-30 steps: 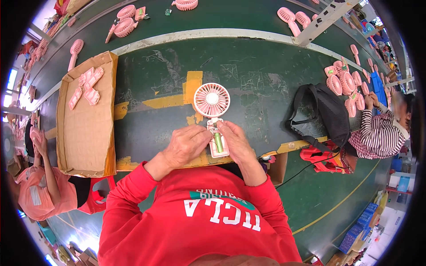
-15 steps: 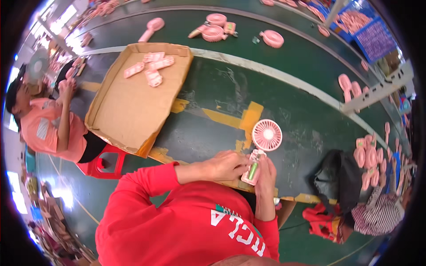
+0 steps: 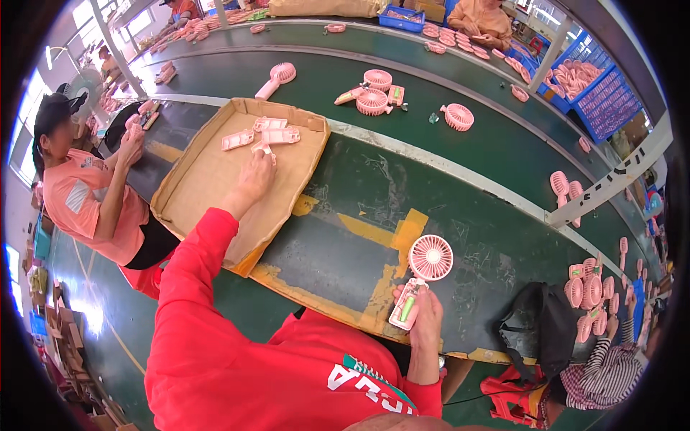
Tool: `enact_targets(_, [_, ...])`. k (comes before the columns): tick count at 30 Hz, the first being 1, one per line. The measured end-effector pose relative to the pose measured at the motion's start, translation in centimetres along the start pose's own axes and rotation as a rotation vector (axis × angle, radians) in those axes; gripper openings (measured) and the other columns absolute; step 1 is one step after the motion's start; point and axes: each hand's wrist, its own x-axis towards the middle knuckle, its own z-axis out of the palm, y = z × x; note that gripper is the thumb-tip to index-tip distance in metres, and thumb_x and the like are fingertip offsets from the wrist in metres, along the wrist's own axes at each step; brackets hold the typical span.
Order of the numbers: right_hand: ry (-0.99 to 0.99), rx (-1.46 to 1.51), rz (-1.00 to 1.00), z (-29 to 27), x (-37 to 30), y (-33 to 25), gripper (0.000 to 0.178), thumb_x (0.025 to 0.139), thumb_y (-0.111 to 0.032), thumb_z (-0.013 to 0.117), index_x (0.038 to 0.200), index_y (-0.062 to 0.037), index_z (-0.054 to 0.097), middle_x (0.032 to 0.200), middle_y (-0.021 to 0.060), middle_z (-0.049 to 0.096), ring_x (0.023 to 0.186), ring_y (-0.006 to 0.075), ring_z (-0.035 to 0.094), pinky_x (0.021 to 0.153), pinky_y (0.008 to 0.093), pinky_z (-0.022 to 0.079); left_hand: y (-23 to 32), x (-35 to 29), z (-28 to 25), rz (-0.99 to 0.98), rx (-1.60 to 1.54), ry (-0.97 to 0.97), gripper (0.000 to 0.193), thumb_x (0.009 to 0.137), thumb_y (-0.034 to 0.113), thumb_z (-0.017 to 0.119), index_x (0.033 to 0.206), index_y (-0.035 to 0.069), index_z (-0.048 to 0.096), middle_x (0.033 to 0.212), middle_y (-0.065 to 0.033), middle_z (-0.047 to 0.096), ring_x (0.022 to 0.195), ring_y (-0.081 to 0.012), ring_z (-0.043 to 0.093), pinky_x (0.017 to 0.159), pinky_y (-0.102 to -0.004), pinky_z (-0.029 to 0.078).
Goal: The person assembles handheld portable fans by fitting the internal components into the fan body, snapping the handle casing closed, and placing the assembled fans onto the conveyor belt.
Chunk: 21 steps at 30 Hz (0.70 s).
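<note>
My right hand (image 3: pixel 427 314) is closed around the handle of a pink handheld fan (image 3: pixel 431 257) near the table's front edge. The fan's round grille points away from me, and its handle lies open, with a green cylindrical cell showing inside. My left arm stretches out to the shallow cardboard tray (image 3: pixel 198 208). There my left hand (image 3: pixel 254 177) has its fingertips pinched on a pink plastic handle cover (image 3: pixel 264 149). Several more pink handle covers (image 3: pixel 279 135) lie close beyond it in the tray.
Behind a pale rail, a green conveyor (image 3: pixel 316 86) carries pink fans and parts. A black bag (image 3: pixel 540 323) rests on the table at right, near a pile of pink fans (image 3: pixel 593 291). One co-worker (image 3: pixel 90 194) sits at left, another (image 3: pixel 607 370) at right. A blue crate (image 3: pixel 604 100) stands far right.
My left hand has left the fan and reached forward and left into the tray, onto a handle cover. My right hand still holds the fan. The view has tilted up.
</note>
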Motion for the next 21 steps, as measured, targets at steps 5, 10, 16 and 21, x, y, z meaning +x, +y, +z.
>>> enact_targets(5, [0.009, -0.003, 0.003, -0.4, -0.1, 0.3, 0.028, 0.098, -0.022, 0.045, 0.107, 0.0041, 0.052, 0.098, 0.0196, 0.065, 0.084, 0.0246, 0.067, 0.07, 0.0333, 0.056, 2.6, 0.3, -3.7, -0.132, -0.016, 0.017, 0.022, 0.093, 0.02, 0.046, 0.096, 0.0, 0.055, 0.094, -0.0228, 0.06, 0.076, -0.0411, 0.06, 0.068, -0.0481, 0.048])
enact_targets(10, [0.018, 0.0, 0.01, -0.5, -0.7, 0.1, 0.029, 0.098, -0.022, 0.046, 0.109, 0.0042, 0.052, 0.098, 0.0193, 0.064, 0.084, 0.0244, 0.066, 0.071, 0.0329, 0.056, 8.8, 0.3, -8.8, 0.017, -0.312, 0.151, 0.025, 0.096, 0.021, 0.043, 0.098, 0.0, 0.055, 0.077, -0.0184, 0.061, 0.067, -0.0332, 0.061, 0.063, -0.0408, 0.048])
enact_targets(16, [0.01, 0.03, 0.023, -0.3, -0.1, 0.6, 0.034, 0.098, -0.023, 0.045, 0.116, 0.0053, 0.05, 0.101, 0.018, 0.064, 0.088, 0.0239, 0.066, 0.075, 0.0325, 0.055, 17.5, -2.2, -6.8, 0.037, -1.009, -0.466, 0.029, 0.096, 0.021, 0.042, 0.091, -0.003, 0.059, 0.078, -0.0219, 0.06, 0.074, -0.0356, 0.058, 0.069, -0.04, 0.045])
enact_targets(21, [-0.006, 0.082, 0.037, 0.3, 0.1, 0.3, 0.033, 0.097, -0.022, 0.047, 0.114, 0.0053, 0.05, 0.104, 0.0188, 0.063, 0.092, 0.0242, 0.066, 0.077, 0.0318, 0.055, 22.8, -4.1, -3.9, 0.277, -0.897, -0.712, 0.033, 0.094, 0.026, 0.046, 0.086, -0.004, 0.059, 0.076, -0.0237, 0.059, 0.076, -0.04, 0.058, 0.072, -0.0424, 0.046])
